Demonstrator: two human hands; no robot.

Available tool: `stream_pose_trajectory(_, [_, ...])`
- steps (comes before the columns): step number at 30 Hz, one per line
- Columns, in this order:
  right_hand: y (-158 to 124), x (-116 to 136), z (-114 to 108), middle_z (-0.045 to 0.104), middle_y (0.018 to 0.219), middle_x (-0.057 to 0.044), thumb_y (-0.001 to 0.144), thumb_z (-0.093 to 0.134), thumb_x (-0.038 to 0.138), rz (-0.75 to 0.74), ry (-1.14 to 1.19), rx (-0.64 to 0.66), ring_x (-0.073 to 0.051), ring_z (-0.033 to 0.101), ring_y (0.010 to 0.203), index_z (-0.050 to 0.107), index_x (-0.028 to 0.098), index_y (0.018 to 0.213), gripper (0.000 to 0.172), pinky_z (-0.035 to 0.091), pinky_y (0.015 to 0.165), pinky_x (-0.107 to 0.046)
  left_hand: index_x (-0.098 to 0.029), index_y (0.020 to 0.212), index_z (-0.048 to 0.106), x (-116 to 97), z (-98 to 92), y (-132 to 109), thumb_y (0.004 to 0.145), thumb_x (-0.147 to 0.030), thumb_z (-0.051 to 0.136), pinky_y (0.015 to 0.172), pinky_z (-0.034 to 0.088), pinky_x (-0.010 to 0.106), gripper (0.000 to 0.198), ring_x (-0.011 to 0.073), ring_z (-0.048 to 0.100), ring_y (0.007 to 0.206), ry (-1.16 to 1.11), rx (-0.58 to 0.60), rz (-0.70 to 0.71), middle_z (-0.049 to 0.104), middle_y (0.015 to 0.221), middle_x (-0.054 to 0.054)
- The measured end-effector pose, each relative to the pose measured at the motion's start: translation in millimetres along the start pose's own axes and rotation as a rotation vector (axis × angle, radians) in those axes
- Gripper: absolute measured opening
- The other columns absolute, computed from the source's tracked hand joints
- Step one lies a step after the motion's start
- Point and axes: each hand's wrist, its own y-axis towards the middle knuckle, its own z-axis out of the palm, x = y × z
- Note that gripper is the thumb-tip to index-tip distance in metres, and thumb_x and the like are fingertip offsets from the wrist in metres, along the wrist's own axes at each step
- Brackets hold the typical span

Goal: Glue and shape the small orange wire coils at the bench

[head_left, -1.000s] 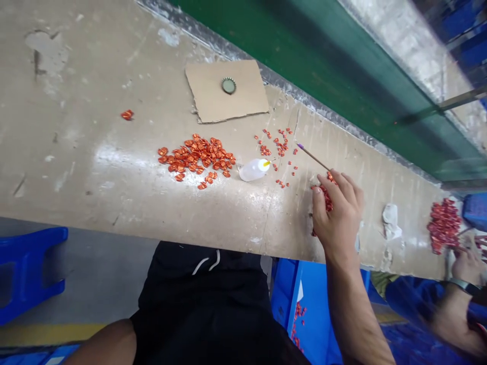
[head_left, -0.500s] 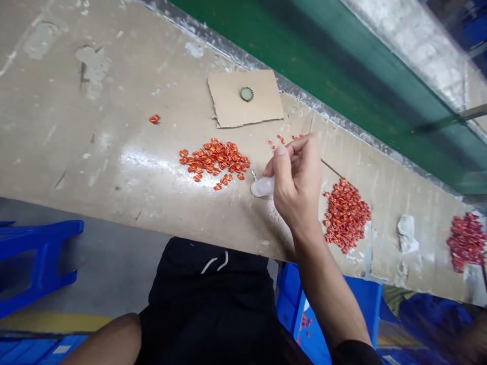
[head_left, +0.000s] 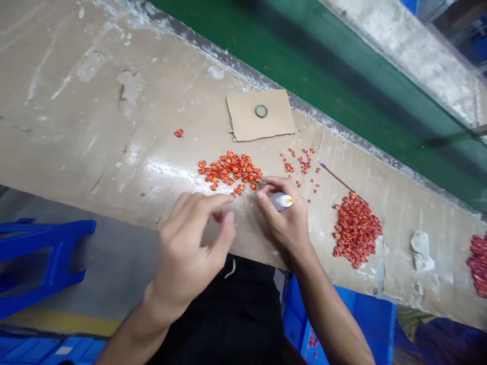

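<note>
My left hand is over the table's near edge, thumb and forefinger apart, with nothing visible between them. Just beyond its fingertips lies a loose pile of shiny orange striped pieces. My right hand is closed around a small white squeeze bottle with a yellow needle tip pointing right. Its fingertips are close to the right end of that pile. Past the right hand, smaller red-orange pieces are scattered. A thin stick with a purple tip reaches to a bigger heap of red-orange pieces.
A bottle cap sits on a cardboard piece at the back. One orange piece lies alone at left. Crumpled white material and another red heap are at right. A blue stool stands at left; blue bins are below the table.
My left hand has come up into view from the lower left. My right hand has turned and lowered toward the pile, so the bottle's needle tip shows. The view has shifted slightly left.
</note>
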Motion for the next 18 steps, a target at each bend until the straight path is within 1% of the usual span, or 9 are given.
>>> stream_pose_trajectory(2, [6,2,1,0.076,0.108,-0.004,0.109,0.071,0.026,-0.036,-0.067,-0.016,-0.024,0.075,0.102,0.073,0.027,0.135,0.026,0.064,0.100,-0.046,-0.024,0.119,0.075,9,18.5,4,0.116,-0.029,0.060,0.093,0.056,0.041,0.015,0.0231,0.065,0.096,0.070,0.070,0.035,0.074,0.104,0.004])
stream_pose_trajectory(4, [15,2,3,0.074,0.116,-0.007,0.107,0.071,0.023,-0.112,-0.167,-0.022,-0.026,0.074,0.113,0.075,0.026,0.129,0.022,0.062,0.106,-0.049,-0.021,0.124,0.074,15,37.0,6,0.113,-0.028,0.067,0.090,0.051,0.040,0.015,0.0252,0.062,0.099,0.178,0.139,0.040,0.074,0.105,0.007])
stream_pose_trajectory(6, [23,1,4,0.072,0.124,-0.010,0.105,0.075,0.025,-0.154,-0.245,0.013,-0.029,0.072,0.123,0.077,0.026,0.120,0.015,0.061,0.111,-0.052,-0.021,0.129,0.075,17,50.2,7,0.112,-0.030,0.071,0.090,0.047,0.041,0.020,0.0263,0.062,0.101,0.266,0.125,0.045,0.075,0.106,0.008])
stream_pose_trajectory(7, [26,1,4,0.072,0.126,-0.010,0.105,0.076,0.026,-0.147,-0.272,0.044,-0.030,0.072,0.124,0.077,0.026,0.118,0.013,0.061,0.111,-0.052,-0.021,0.130,0.075,17,54.3,8,0.112,-0.030,0.072,0.090,0.046,0.040,0.021,0.0265,0.061,0.101,0.296,0.110,0.043,0.075,0.106,0.007])
stream_pose_trajectory(10, [30,0,6,0.074,0.125,-0.010,0.108,0.073,0.028,-0.094,-0.350,0.143,-0.030,0.075,0.115,0.077,0.025,0.116,0.010,0.062,0.105,-0.050,-0.023,0.125,0.077,16,59.8,12,0.113,-0.031,0.070,0.084,0.041,0.040,0.016,0.0266,0.060,0.097,0.338,0.070,0.046,0.075,0.102,0.006])
stream_pose_trajectory(14, [27,0,4,0.075,0.119,-0.010,0.109,0.066,0.024,-0.092,-0.400,0.203,-0.030,0.075,0.108,0.076,0.024,0.116,0.012,0.061,0.099,-0.048,-0.023,0.112,0.078,18,61.3,17,0.114,-0.029,0.068,0.082,0.041,0.040,0.012,0.0260,0.059,0.093,0.341,0.054,0.061,0.075,0.095,0.004])
stream_pose_trajectory(18, [11,-1,-10,0.071,0.112,-0.008,0.105,0.066,0.018,-0.089,-0.398,0.259,-0.030,0.073,0.105,0.073,0.024,0.112,0.012,0.061,0.094,-0.046,-0.023,0.115,0.076,23,61.3,18,0.114,-0.024,0.067,0.084,0.045,0.039,0.009,0.0256,0.061,0.096,0.329,0.036,0.055,0.076,0.099,0.005])
